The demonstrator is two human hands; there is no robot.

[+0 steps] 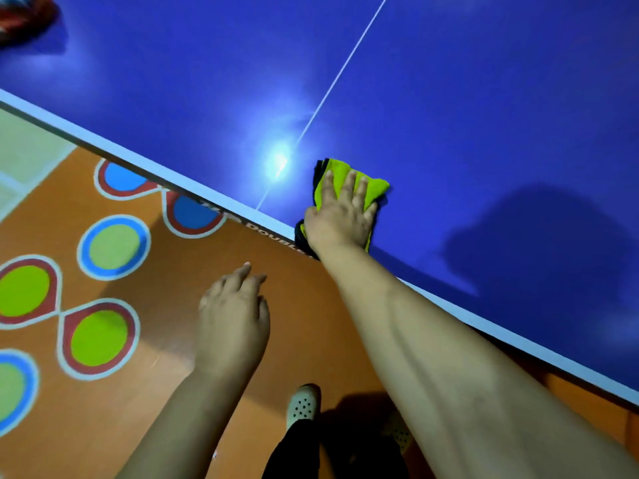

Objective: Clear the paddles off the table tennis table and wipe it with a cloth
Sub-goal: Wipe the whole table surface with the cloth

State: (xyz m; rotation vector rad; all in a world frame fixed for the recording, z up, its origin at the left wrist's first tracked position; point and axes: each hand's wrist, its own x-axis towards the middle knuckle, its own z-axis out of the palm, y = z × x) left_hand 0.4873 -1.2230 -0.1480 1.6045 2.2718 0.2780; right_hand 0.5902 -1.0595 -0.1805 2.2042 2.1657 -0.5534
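The right hand (340,216) lay flat with straight fingers on the green cloth (375,187), at the near edge of the blue table (449,98) in the middle of the frame, and a bit of cloth hung over that edge. A push toward the edge could make the cloth slip to the floor (166,278), since the left hand (233,316), loose and holding nothing, was not under it. The blurry red thing (24,19) at upper left might be a paddle that could get bumped.

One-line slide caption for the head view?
Right hand presses a green cloth flat at the near edge of the blue table; left hand hangs free over the orange floor.
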